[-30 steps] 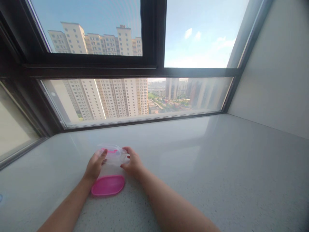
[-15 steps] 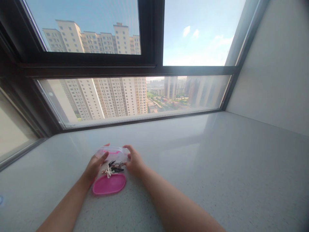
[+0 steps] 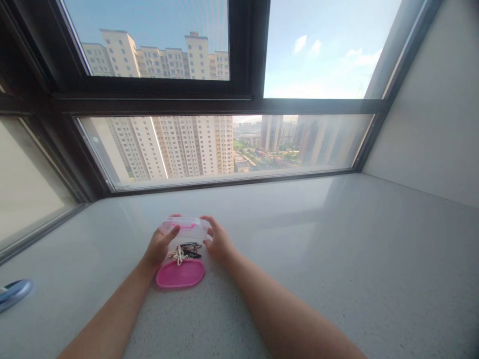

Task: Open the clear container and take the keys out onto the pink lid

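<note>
A clear plastic container (image 3: 184, 230) with pink trim is held up off the grey stone sill between both hands. My left hand (image 3: 160, 246) grips its left side with fingers curled round it. My right hand (image 3: 217, 241) grips its right side. Just below the container lies a small heap of hair ties and clips (image 3: 186, 252), black and pale ones, on the sill. In front of that heap rests a pink oval lid (image 3: 180, 273), flat on the surface.
A wide grey stone sill (image 3: 318, 249) runs under a dark-framed window (image 3: 224, 107) overlooking tall buildings. A white wall (image 3: 434, 109) closes the right side. A blue-grey object (image 3: 13, 293) lies at the far left edge.
The container was lifted and tipped, and the hair ties and clips came to lie on the sill between it and the pink lid. The view has shifted, bringing the blue-grey object into sight.
</note>
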The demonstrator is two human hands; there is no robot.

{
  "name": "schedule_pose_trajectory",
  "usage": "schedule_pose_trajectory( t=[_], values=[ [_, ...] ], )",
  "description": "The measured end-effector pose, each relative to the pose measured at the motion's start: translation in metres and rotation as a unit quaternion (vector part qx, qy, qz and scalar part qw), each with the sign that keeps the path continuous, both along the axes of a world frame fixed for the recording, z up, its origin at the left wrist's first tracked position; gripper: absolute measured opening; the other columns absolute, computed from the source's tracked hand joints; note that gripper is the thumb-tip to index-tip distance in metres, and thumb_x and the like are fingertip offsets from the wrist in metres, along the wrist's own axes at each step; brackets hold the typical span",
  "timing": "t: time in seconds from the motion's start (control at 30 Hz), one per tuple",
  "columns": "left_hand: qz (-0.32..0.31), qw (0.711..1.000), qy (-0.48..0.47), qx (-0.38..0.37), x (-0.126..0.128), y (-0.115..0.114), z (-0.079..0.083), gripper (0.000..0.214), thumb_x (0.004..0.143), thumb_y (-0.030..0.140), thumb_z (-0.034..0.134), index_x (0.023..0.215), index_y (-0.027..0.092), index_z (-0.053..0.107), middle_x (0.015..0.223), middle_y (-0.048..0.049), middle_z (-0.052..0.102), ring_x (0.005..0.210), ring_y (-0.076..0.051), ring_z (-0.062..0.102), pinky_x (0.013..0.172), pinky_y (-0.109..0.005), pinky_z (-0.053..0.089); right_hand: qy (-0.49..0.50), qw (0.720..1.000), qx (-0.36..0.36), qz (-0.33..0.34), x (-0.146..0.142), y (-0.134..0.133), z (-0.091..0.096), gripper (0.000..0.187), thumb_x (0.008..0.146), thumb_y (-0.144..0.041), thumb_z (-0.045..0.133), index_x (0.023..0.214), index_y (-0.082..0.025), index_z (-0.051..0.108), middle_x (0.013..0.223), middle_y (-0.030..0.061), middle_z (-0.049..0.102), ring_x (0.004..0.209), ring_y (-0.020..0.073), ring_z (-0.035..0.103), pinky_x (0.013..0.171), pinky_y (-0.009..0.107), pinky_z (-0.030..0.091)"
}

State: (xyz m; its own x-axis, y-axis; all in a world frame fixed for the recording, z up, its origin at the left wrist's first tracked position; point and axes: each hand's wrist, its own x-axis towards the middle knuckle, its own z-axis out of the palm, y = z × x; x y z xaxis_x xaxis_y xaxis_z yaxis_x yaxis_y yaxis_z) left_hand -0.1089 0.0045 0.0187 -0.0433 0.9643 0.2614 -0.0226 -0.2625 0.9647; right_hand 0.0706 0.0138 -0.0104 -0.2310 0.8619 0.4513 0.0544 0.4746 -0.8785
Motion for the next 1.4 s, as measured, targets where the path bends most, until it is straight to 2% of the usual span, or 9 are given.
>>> schedule_pose_trajectory(
  t=[0.17, 0.4, 0.5, 0.7, 0.83, 1.0, 1.13, 1.3, 1.4],
  values=[
    [-0.043, 0.997, -0.056, 0.03, 0.006, -0.006, 0.007, 0.059, 0.068, 0.036, 0.069, 0.12, 0.018, 0.049, 0.128, -0.0117, 0.049, 0.112, -0.027, 0.051, 0.094, -0.036, 0.042, -0.003, 0.99, 0.137, -0.04, 0.006, -0.005, 0.01, 0.075, 0.059, 0.006, 0.033, 0.128, -0.022, 0.042, 0.137, 0.0037, 0.036, 0.127, 0.0154, 0.033, 0.103, 0.032, 0.033],
    [-0.097, 0.993, -0.072, 0.014, -0.001, -0.015, 0.016, 0.055, 0.06, 0.028, 0.074, 0.111, 0.026, 0.056, 0.138, -0.0052, 0.038, 0.127, -0.029, 0.035, 0.099, -0.038, 0.039, -0.035, 0.975, 0.207, -0.073, 0.012, -0.017, 0.027, 0.073, 0.059, 0.008, 0.029, 0.126, -0.018, 0.045, 0.138, 0.0046, 0.036, 0.128, 0.0153, 0.032, 0.108, 0.034, 0.027],
    [-0.106, 0.991, -0.084, 0.004, -0.005, -0.016, 0.018, 0.052, 0.063, 0.025, 0.072, 0.112, 0.027, 0.056, 0.139, -0.0046, 0.038, 0.127, -0.028, 0.034, 0.097, -0.038, 0.041, -0.047, 0.974, 0.212, -0.061, 0.011, -0.019, 0.028, 0.073, 0.06, 0.008, 0.029, 0.127, -0.018, 0.044, 0.138, 0.0044, 0.035, 0.129, 0.015, 0.031, 0.107, 0.034, 0.028],
    [-0.104, 0.99, -0.091, 0.009, -0.007, -0.017, 0.017, 0.061, 0.057, 0.033, 0.076, 0.114, 0.026, 0.056, 0.141, -0.0042, 0.035, 0.129, -0.03, 0.031, 0.096, -0.039, 0.043, -0.066, 0.973, 0.212, -0.059, 0.01, -0.021, 0.029, 0.075, 0.06, 0.007, 0.029, 0.129, -0.019, 0.043, 0.14, 0.0036, 0.033, 0.129, 0.0153, 0.03, 0.107, 0.035, 0.028],
    [-0.115, 0.989, -0.095, 0.014, -0.013, -0.017, 0.017, 0.054, 0.061, 0.028, 0.072, 0.113, 0.031, 0.057, 0.14, -0.0003, 0.036, 0.13, -0.028, 0.03, 0.097, -0.038, 0.043, -0.063, 0.969, 0.233, -0.049, 0.01, -0.023, 0.03, 0.076, 0.06, 0.007, 0.028, 0.129, -0.02, 0.042, 0.141, 0.0025, 0.03, 0.13, 0.0144, 0.028, 0.107, 0.033, 0.028],
    [-0.089, 0.996, -0.009, -0.022, -0.018, -0.016, 0.017, 0.057, 0.057, 0.024, 0.075, 0.112, 0.024, 0.059, 0.14, -0.0071, 0.036, 0.131, -0.029, 0.028, 0.1, -0.041, 0.038, -0.08, 0.975, 0.203, -0.033, 0.013, -0.017, 0.025, 0.074, 0.057, 0.006, 0.03, 0.125, -0.019, 0.046, 0.135, 0.0049, 0.039, 0.125, 0.0156, 0.036, 0.105, 0.035, 0.031],
    [-0.091, 0.995, -0.019, -0.03, -0.015, -0.016, 0.017, 0.064, 0.055, 0.029, 0.077, 0.115, 0.026, 0.057, 0.14, -0.0056, 0.035, 0.127, -0.029, 0.034, 0.099, -0.04, 0.04, -0.076, 0.974, 0.208, -0.04, 0.016, -0.015, 0.025, 0.074, 0.058, 0.006, 0.03, 0.126, -0.019, 0.045, 0.136, 0.0051, 0.037, 0.127, 0.0158, 0.034, 0.106, 0.036, 0.03],
    [-0.091, 0.992, -0.065, -0.051, -0.012, -0.014, 0.014, 0.074, 0.058, 0.026, 0.077, 0.126, 0.024, 0.048, 0.135, -0.0087, 0.042, 0.122, -0.028, 0.042, 0.099, -0.037, 0.04, -0.073, 0.978, 0.191, -0.036, 0.016, -0.01, 0.02, 0.069, 0.065, 0.003, 0.037, 0.129, -0.019, 0.043, 0.135, 0.0065, 0.039, 0.126, 0.0171, 0.035, 0.105, 0.035, 0.03],
    [-0.072, 0.991, -0.103, -0.054, -0.013, -0.008, 0.01, 0.078, 0.063, 0.029, 0.074, 0.132, 0.024, 0.039, 0.125, -0.0096, 0.052, 0.112, -0.024, 0.052, 0.098, -0.036, 0.04, -0.042, 0.988, 0.15, -0.019, 0.014, -0.002, 0.011, 0.065, 0.07, -0.006, 0.048, 0.133, -0.021, 0.039, 0.131, 0.0071, 0.043, 0.119, 0.0176, 0.043, 0.1, 0.033, 0.036]
  ],
)
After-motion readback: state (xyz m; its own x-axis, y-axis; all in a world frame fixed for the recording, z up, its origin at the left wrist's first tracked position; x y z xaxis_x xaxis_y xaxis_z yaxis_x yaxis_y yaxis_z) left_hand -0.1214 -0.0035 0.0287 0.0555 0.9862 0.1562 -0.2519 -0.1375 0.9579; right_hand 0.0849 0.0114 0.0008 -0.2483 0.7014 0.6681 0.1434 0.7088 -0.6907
